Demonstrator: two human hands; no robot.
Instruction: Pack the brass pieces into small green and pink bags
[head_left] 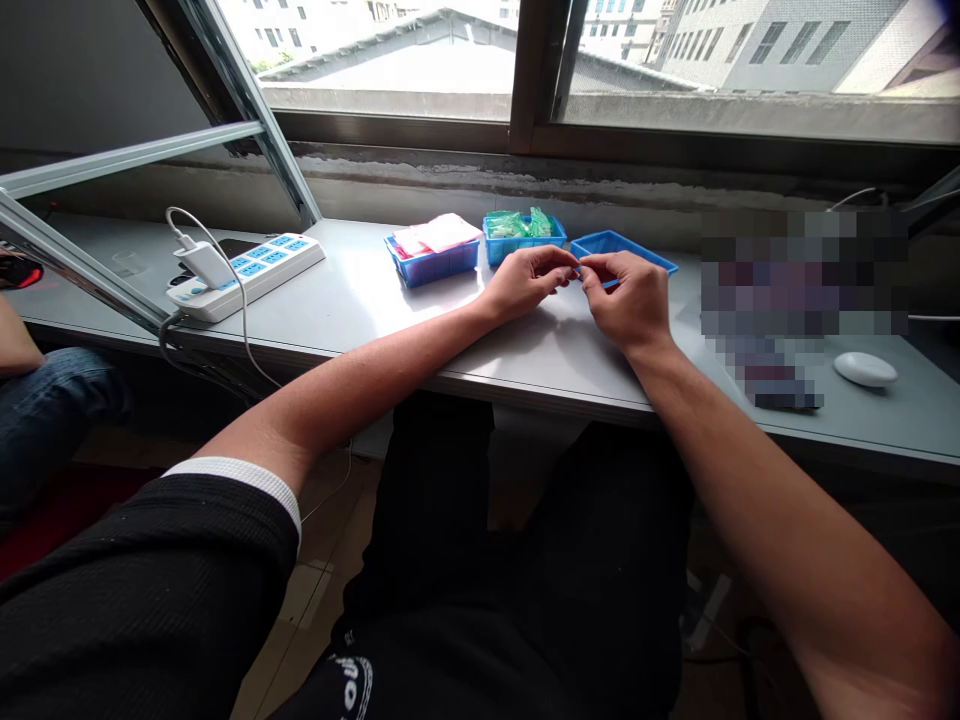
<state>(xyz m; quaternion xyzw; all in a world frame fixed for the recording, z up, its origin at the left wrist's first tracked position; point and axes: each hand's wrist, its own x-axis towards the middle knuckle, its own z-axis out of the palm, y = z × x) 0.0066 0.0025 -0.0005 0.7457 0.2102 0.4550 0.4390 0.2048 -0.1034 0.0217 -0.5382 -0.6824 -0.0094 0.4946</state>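
Note:
My left hand (525, 281) and my right hand (628, 298) meet over the grey table (360, 300), fingertips pinched together on a tiny item I cannot make out. Right behind them stands a blue tray (645, 253) whose inside looks bare. To its left, a second blue tray (523, 236) holds green packets. Further left, a third blue tray (435, 258) carries pink and white packets.
A white power strip (247, 272) with a charger plugged in and its cable lies at the table's left. A white mouse (865, 368) rests at the right, beside a blurred-out area. Another person's arm and jeans (45, 400) show at far left. Windows stand behind.

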